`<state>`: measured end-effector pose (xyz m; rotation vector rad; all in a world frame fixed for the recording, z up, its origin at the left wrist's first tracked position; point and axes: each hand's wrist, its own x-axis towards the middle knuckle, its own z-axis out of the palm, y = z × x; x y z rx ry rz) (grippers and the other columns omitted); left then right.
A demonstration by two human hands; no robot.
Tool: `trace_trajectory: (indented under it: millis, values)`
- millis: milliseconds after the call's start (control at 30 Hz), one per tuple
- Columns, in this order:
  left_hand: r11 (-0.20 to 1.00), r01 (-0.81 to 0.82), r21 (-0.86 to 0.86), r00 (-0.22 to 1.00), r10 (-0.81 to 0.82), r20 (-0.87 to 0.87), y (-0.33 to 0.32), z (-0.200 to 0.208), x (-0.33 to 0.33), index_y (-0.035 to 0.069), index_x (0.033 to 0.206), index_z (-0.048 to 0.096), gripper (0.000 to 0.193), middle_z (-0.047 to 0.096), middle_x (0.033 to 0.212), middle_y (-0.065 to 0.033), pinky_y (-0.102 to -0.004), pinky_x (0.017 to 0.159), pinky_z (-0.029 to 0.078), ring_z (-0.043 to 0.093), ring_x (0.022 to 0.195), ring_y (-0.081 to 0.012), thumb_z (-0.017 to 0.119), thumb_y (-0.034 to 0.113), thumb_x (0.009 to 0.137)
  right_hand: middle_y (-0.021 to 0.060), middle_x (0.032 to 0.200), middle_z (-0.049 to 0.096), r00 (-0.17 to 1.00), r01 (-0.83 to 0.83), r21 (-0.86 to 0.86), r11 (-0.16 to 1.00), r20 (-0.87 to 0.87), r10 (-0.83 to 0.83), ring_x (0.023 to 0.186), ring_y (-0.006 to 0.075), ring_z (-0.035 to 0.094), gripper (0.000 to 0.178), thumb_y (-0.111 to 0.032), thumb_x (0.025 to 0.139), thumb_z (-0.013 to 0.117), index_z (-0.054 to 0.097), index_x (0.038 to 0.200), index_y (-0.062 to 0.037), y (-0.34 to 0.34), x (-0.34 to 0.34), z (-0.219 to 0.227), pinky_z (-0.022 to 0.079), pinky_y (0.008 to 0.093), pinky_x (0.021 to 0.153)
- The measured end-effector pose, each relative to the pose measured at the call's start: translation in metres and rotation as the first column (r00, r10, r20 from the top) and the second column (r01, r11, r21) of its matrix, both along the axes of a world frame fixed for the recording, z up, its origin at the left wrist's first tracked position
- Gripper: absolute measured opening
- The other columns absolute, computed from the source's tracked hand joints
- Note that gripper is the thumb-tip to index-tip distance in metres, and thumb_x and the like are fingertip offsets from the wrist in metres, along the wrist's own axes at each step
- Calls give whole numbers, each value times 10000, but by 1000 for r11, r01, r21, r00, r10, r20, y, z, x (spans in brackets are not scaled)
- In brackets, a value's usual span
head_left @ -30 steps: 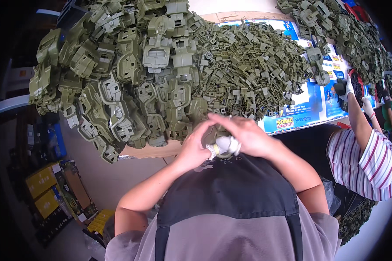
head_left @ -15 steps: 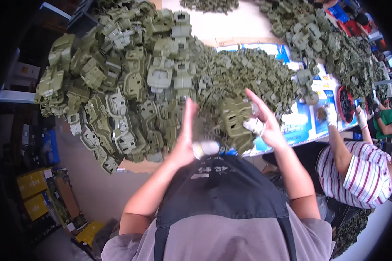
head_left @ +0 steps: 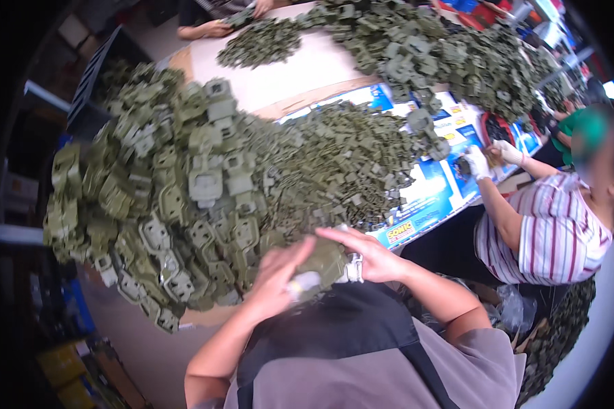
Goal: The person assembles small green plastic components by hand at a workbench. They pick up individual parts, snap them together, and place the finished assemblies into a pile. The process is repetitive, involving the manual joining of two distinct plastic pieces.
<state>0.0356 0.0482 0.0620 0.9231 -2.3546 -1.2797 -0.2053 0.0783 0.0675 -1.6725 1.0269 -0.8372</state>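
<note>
Our left grip has returned to the left of the olive plastic shell, permitting two-handed handling; our right grip grasps it, the left's closure we cannot tell.

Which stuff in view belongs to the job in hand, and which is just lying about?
Likely in the job:
olive-green part, held by the right hand; left hand beside it, blurred, contact unclear
pile of larger green parts
pile of small green pieces

Likely just lying about:
yellow boxes, lower left
clear plastic, right
</note>
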Motion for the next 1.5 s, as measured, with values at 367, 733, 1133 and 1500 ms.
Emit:
trace_trajectory:
  millis: [367, 733, 1133, 1500]
  values:
    - [895, -343, 286, 912, 390, -126, 5, -18, 14, 55, 1164, 439, 748, 540, 1144, -80, -308, 910, 437, 572, 997, -180, 849, 47, 540, 114, 1275, 488, 968, 161, 98, 982, 180, -177, 1163, 240, 466, 582, -148, 763, 714, 473, 1287, -69, 33, -31, -28, 337, 340, 998]
    - [851, -524, -23, 845, 516, -143, -62, 22, 36, 69, 1362, 357, 700, 446, 1327, -170, -395, 1054, 284, 402, 1255, -297, 690, 190, 758, 36, 868, 564, 83, 928, 297, 225, 424, -902, 751, 157, 542, 265, -277, 894, 508, 563, 1044, -66, -114, -305, -174, 442, 314, 645]
    - [-78, -467, -881, 276, 933, -229, -79, 148, 185, 105, 1341, 389, 815, 437, 1297, -170, -447, 1023, 312, 398, 1218, -361, 766, 373, 670, 133, 1182, 577, 333, 898, -54, 437, -565, -755, 1080, 242, 541, 419, -52, 805, 425, 548, 1201, 3, -231, -556, -236, 386, 326, 952]
    - [152, -544, -825, 647, 702, -298, -84, 168, 157, 69, 1025, 567, 441, 470, 1238, -189, -392, 910, 429, 498, 1122, -326, 723, 15, 617, 123, 1199, 581, 911, 359, -166, 919, -154, -383, 1175, 241, 503, 363, -88, 820, 561, 570, 1180, -42, -142, -117, -23, 403, 337, 962]
